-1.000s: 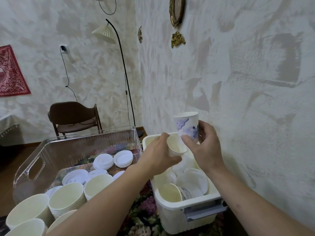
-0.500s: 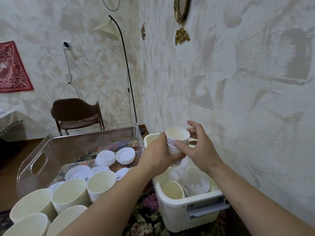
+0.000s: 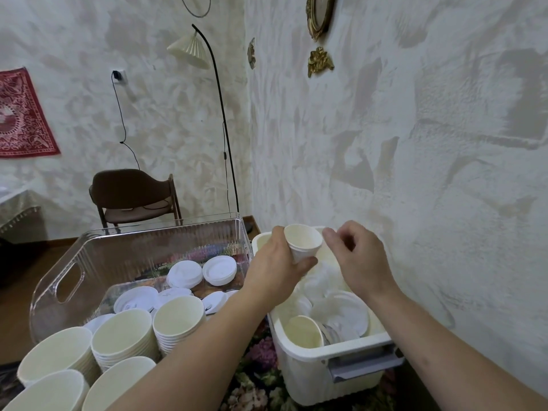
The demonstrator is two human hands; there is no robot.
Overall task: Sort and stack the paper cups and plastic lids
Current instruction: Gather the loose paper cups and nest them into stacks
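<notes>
Cup (image 3: 303,243) sits at frame center, upright and gripped by the curled fingers of my left hand (image 3: 274,266) above the white bin (image 3: 314,358). My right hand (image 3: 360,259) hovers just beside it, fingers loosely curled, holding nothing. Stacked cups (image 3: 178,320) occupy the lower left.

Beside the white bin (image 3: 308,355), the clear bin (image 3: 74,262) has six cup stacks (image 3: 178,318) near it and about seven visible lid piles (image 3: 219,269); two hands (image 3: 274,269) hover above.
</notes>
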